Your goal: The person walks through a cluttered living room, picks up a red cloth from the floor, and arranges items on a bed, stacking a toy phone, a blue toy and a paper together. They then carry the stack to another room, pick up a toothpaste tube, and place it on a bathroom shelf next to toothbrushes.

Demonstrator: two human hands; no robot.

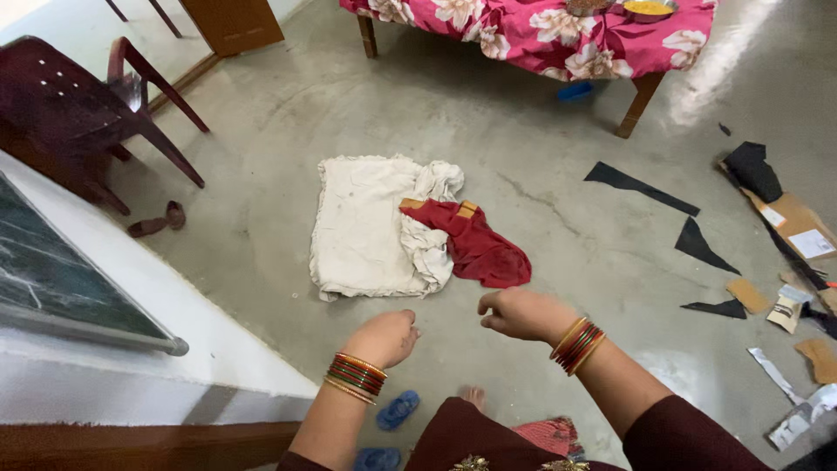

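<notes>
A folded cream-white cloth (362, 225) lies on the grey concrete floor in front of me. A dark red garment with orange trim (478, 246) lies crumpled on its right side. My left hand (384, 337) hovers low over the floor just below the white cloth, fingers curled in, holding nothing I can see. Near the red garment's lower edge, my right hand (521, 313) is held out with fingers curled, also without anything visible in it. Both wrists wear red, green and gold bangles.
A dark red plastic chair (78, 109) stands at the left, a sandal (159, 221) near it. A table under a pink flowered cloth (558, 35) is at the top. Black fabric scraps (641, 187), cardboard and paper bits litter the right. Blue slippers (398, 409) lie by my foot.
</notes>
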